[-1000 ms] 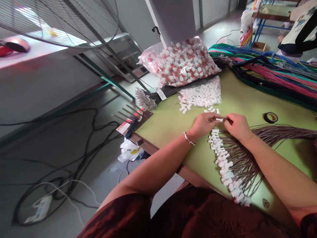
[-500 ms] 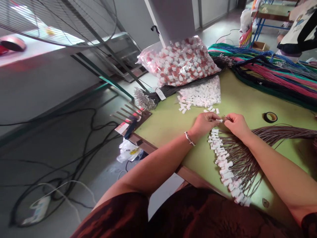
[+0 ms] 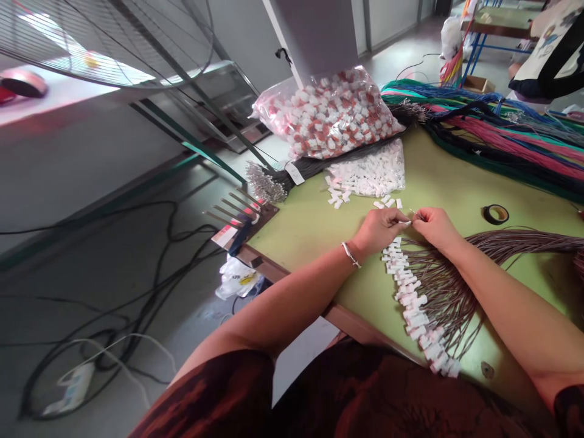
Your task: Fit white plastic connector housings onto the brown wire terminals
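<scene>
Between the fingertips of my left hand a small white plastic connector is pinched. My right hand is closed on a thin wire, its tip close to the connector; whether they touch I cannot tell. Below both hands, a slanting row of white connectors lies on the green tabletop, fitted to brown wires that run off to the right under my right forearm. Several loose white connectors lie just beyond my left hand.
Behind stand a large bag of white and orange parts and a smaller bag of white connectors. Black tape lies at right, coloured wire bundles at back right. A pronged metal rack sits at the left corner. Another person is far right.
My two hands have come slightly closer together, and the white connector has tilted a little in my left fingers. The view has shifted slightly; the rest lies as before.
</scene>
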`<state>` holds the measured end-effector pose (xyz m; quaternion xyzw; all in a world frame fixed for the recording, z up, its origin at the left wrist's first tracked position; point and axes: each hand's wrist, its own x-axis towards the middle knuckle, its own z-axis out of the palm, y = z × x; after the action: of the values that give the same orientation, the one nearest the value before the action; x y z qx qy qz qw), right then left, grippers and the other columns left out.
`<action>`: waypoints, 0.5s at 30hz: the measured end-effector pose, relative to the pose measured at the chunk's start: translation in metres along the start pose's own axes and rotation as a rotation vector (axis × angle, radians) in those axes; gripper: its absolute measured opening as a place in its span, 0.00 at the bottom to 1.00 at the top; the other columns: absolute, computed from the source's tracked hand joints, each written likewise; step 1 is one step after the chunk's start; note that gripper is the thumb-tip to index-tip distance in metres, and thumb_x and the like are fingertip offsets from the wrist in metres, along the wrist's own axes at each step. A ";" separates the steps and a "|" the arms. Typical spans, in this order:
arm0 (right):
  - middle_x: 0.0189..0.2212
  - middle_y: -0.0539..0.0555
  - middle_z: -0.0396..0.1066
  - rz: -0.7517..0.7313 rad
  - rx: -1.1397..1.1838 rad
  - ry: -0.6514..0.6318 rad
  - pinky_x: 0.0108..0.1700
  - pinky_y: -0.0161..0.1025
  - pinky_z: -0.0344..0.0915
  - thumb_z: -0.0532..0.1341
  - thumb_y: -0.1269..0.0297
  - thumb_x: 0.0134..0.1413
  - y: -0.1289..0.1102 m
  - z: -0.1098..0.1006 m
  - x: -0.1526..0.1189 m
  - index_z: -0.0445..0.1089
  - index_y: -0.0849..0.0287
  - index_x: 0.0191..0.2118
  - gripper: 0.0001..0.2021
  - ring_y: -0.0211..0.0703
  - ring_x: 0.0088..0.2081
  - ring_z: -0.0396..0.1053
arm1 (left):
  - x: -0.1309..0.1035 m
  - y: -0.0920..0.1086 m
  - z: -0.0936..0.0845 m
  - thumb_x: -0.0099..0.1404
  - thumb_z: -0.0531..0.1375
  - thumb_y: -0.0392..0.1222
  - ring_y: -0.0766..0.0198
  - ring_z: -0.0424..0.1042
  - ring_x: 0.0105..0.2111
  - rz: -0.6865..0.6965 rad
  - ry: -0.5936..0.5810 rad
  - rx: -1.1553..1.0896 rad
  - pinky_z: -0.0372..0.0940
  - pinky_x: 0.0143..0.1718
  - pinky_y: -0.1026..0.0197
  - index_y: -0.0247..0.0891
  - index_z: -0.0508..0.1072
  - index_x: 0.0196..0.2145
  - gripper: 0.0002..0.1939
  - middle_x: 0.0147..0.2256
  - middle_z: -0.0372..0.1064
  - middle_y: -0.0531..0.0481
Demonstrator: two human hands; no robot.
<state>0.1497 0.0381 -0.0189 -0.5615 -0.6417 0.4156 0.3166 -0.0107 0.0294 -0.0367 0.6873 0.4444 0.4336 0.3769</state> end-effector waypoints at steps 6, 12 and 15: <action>0.14 0.44 0.53 0.023 0.047 0.035 0.21 0.32 0.44 0.54 0.62 0.36 0.000 -0.001 -0.002 0.61 0.60 0.19 0.06 0.31 0.19 0.48 | 0.005 -0.001 -0.005 0.52 0.63 0.33 0.71 0.67 0.21 -0.233 0.036 -0.280 0.64 0.25 0.67 0.32 0.71 0.27 0.03 0.20 0.68 0.54; 0.13 0.43 0.52 0.061 0.108 0.055 0.20 0.32 0.42 0.56 0.63 0.35 0.003 0.000 -0.001 0.62 0.59 0.19 0.06 0.31 0.18 0.46 | 0.004 -0.001 -0.019 0.51 0.64 0.33 0.72 0.68 0.20 -0.281 0.028 -0.298 0.65 0.25 0.67 0.32 0.71 0.27 0.05 0.19 0.68 0.54; 0.12 0.43 0.50 0.086 0.139 0.071 0.20 0.33 0.42 0.56 0.62 0.36 0.000 0.000 -0.001 0.62 0.59 0.19 0.07 0.30 0.17 0.44 | 0.004 0.002 -0.018 0.52 0.64 0.33 0.72 0.68 0.20 -0.285 0.020 -0.319 0.66 0.26 0.66 0.32 0.70 0.28 0.05 0.19 0.68 0.53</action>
<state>0.1499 0.0367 -0.0193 -0.5796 -0.5750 0.4522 0.3592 -0.0258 0.0349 -0.0280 0.5447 0.4667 0.4474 0.5341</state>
